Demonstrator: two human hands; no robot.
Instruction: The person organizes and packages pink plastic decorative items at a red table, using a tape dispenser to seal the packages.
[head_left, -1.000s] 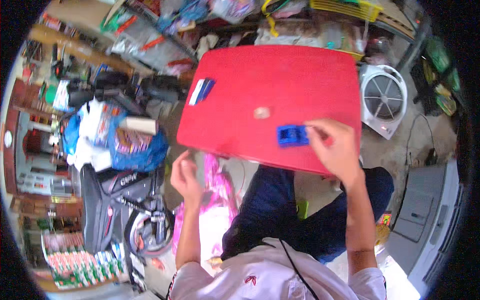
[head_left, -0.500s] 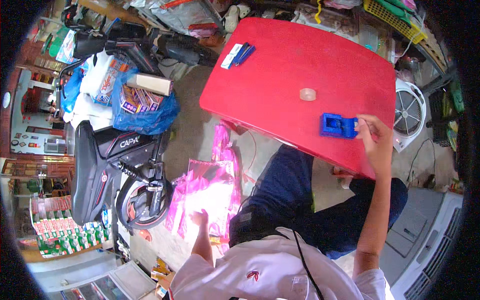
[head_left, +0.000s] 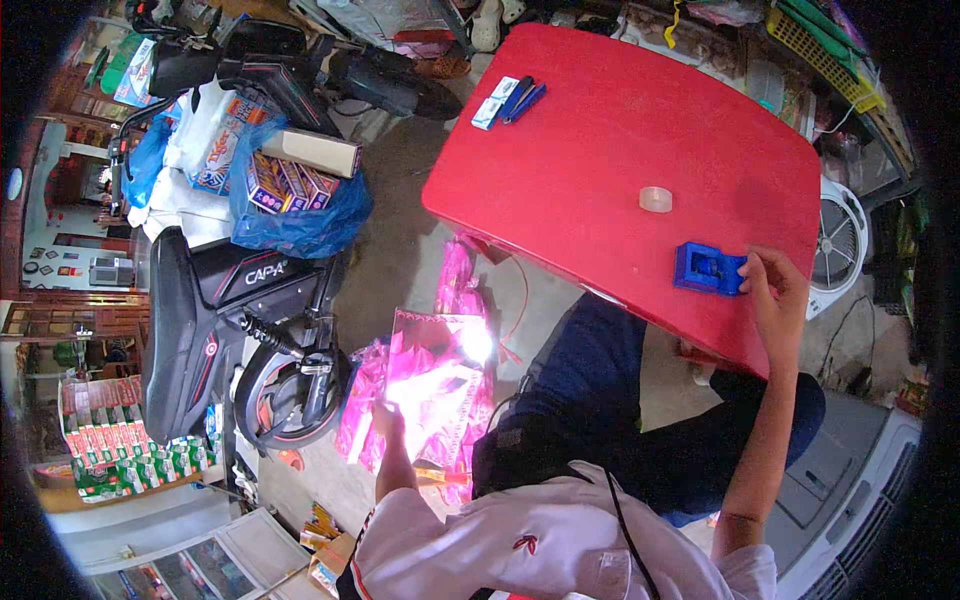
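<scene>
On the red table, a small blue tape dispenser lies near the front right edge, and no roll shows in its hollow. My right hand pinches its right end with thumb and fingers. A roll of clear tape rests on its side a little behind the dispenser. My left hand hangs low beside the table, by pink plastic bags in bright glare. Its fingers are washed out, so I cannot see whether they touch the plastic. At the table's far left lie a blue stapler and a small white box.
The red table stands ahead of my knees. A black electric bike loaded with boxes in a blue bag stands left. A white fan is right of the table, and a grey appliance is near my right arm.
The view has shifted, so the table sits farther right in it. My left hand has moved slightly left against the pink bags. My right hand stays on the dispenser.
</scene>
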